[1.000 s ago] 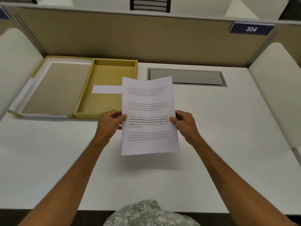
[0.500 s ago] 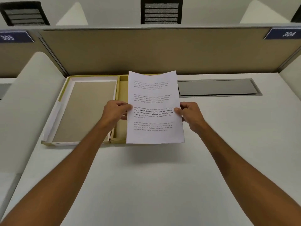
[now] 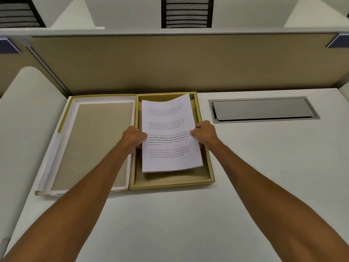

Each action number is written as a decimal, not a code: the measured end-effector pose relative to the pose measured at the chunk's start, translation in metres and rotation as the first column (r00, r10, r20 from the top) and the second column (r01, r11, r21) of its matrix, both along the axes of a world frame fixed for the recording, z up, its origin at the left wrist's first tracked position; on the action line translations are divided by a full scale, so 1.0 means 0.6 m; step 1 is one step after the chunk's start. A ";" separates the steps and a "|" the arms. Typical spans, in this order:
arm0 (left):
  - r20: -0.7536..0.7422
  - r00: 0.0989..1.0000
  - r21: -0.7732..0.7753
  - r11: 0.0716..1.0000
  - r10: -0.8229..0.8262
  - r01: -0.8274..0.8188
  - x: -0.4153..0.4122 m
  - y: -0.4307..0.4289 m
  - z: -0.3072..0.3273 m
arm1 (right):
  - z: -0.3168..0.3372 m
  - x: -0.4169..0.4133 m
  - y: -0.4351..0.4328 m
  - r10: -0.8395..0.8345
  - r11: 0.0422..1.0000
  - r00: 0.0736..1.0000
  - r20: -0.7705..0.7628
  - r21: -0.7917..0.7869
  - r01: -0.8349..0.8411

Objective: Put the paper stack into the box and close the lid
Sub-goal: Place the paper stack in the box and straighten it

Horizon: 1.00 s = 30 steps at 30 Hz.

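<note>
Paper stack (image 3: 168,135) has moved over into box (image 3: 210,174), not yet flat; left hand (image 3: 133,137) & right hand (image 3: 204,133) pinch its edges. Lid (image 3: 94,144) lies open, to close.

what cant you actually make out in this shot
- Head view: box floor under the paper stack, covered by the sheets.
- Fingers of left hand and right hand beneath the stack.
- Page text: too small.
- Blue partition signs: cut off.
</note>
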State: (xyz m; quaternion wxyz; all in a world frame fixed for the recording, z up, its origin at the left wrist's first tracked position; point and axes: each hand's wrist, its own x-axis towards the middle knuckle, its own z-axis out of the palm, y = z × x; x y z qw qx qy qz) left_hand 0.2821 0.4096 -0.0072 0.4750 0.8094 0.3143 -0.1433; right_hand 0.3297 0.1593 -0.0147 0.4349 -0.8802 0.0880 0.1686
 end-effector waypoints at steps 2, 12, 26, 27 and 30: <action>-0.012 1.000 0.038 0.999 -0.023 0.024 0.008 0.001 -0.013 | -0.013 0.008 0.006 0.004 1.000 1.000 -0.002 -0.025 -0.004; -0.064 0.987 0.277 0.948 -0.146 0.158 0.029 -0.010 -0.030 | -0.027 0.025 0.012 0.034 0.974 0.998 -0.049 -0.220 -0.044; -0.058 0.987 0.245 0.956 -0.152 0.162 0.029 -0.057 -0.021 | -0.012 0.019 0.035 -0.022 0.997 0.989 -0.148 -0.075 0.011; -0.058 0.987 0.224 0.962 -0.148 0.158 0.029 -0.058 -0.021 | -0.011 0.015 0.039 -0.036 0.997 0.988 -0.150 -0.068 0.026; -0.055 0.991 0.185 0.974 -0.125 0.134 0.027 -0.056 -0.019 | -0.010 0.009 0.045 -0.065 0.997 0.988 -0.139 -0.057 0.058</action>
